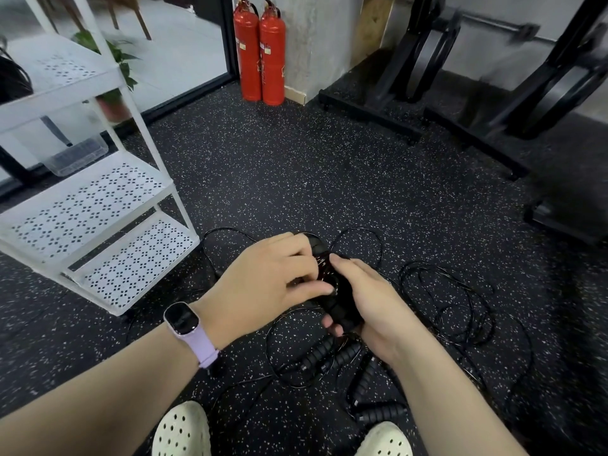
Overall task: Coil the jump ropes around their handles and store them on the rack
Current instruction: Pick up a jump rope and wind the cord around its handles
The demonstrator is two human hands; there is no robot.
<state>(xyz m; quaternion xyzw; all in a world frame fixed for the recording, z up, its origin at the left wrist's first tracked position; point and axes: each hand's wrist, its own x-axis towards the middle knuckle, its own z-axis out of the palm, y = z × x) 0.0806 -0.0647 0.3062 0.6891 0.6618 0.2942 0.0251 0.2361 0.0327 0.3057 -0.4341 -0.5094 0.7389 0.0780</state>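
Jump ropes (pixel 444 301) are spread in loose black loops over the speckled floor (pixel 296 179), mostly right of centre, with one pair of handles (pixel 339 301) lifted clear and held between both hands. At far left, the white rack (pixel 98 205) is seen standing on the floor, its perforated shelves stepped downward; a dark coil is glimpsed on the top shelf, though it cannot be made out. A clear tray (pixel 77 158) is seen behind the rack. Next, the left hand (pixel 263 284), a lilac watch (pixel 184 324) on its wrist, is curled onto the handles from the left, thumb and fingers pinching at the wound cord. The right hand (pixel 368 301) is wrapped under and round the same handles, index finger laid along the top. Below the hands, more ribbed handles (pixel 335 357) are lying on the floor among the cords, just ahead of two cream clogs (pixel 182 429). Farther back, two red extinguishers (pixel 260 54) are stood against the wall, and black equipment frames (pixel 493 93) are set at right.
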